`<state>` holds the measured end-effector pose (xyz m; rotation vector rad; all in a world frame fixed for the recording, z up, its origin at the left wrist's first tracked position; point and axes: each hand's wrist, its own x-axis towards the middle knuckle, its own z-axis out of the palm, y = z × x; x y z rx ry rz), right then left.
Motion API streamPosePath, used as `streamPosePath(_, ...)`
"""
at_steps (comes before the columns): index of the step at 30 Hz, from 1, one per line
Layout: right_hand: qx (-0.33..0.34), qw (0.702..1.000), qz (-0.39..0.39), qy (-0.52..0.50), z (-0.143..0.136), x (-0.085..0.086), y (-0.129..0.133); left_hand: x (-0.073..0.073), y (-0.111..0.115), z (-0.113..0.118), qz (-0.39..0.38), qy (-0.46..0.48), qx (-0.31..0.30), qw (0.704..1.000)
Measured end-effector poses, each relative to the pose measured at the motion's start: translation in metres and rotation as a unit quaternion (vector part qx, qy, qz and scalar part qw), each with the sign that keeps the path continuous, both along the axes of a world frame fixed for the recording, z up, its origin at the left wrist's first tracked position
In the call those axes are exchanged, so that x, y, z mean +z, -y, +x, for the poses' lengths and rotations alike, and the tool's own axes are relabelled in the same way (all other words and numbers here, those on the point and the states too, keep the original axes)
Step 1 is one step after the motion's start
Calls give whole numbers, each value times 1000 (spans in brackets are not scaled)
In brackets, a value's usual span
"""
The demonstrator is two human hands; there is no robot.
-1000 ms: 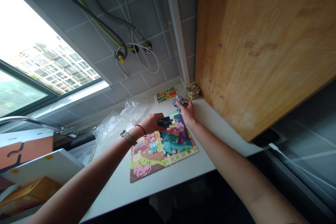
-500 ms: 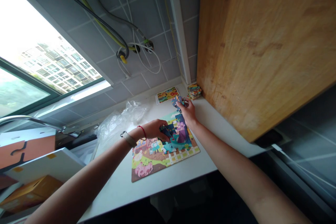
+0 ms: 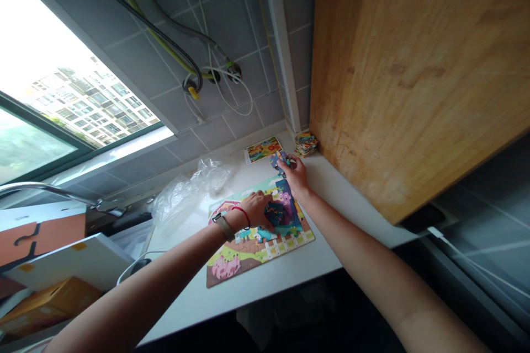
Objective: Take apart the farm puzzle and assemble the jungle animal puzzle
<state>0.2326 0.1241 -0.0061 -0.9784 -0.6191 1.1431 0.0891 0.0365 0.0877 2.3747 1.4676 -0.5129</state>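
A colourful jigsaw puzzle (image 3: 226,267) with a pink pig and a white fence lies on the white counter. Over its middle is my left hand (image 3: 259,209), its fingers curved around dark blue puzzle pieces (image 3: 275,213) at the puzzle's surface. Beyond the puzzle's back right corner, my right hand (image 3: 295,171) grips a small bunch of dark blue puzzle pieces (image 3: 279,160) between thumb and fingers. A stack of puzzle pieces (image 3: 306,144) stands just behind my right hand. The picture card (image 3: 264,150) lies flat to the left of that stack.
A crumpled clear plastic bag (image 3: 186,190) lies on the counter (image 3: 182,300) left of the puzzle. Boxes (image 3: 53,303) and a metal faucet (image 3: 53,190) are at the far left. A large wooden board (image 3: 406,66) stands at the right.
My left hand has moved right across the puzzle, uncovering part of its left side. My right hand has hardly moved and keeps its pieces.
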Motion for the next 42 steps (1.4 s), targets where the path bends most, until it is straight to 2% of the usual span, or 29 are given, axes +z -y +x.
streamPosePath(10, 5, 1000, 3, -3, 0, 1, 1, -2, -4, -3, 17, -2, 9, 1000)
streamPosePath(18, 4, 1000, 5, -1, 0, 1, 1, 3, -9, 2, 8, -28, -10, 1000)
streamPosePath(23, 8, 1000, 7, 0, 1, 1, 2, 3, -9, 1, 19, -20, -16, 999)
streamPosePath(27, 10, 1000, 8, 3, 2, 0, 2, 2, -11, -2, -4, 8, -11, 1000)
streamPosePath(32, 15, 1000, 7, 10, 2, 0, 2, 12, -14, -7, -7, 60, 12, 998)
streamPosePath(38, 21, 999, 5, 27, 3, -1, 3, 40, -24, -24, 4, 198, 59, 978)
streamPosePath(40, 27, 999, 5, 34, 2, 1, 4, 45, -29, -32, 2, 267, 82, 960)
streamPosePath(42, 41, 998, 7, 42, 0, 3, 6, 43, -33, -40, -18, 377, 132, 917)
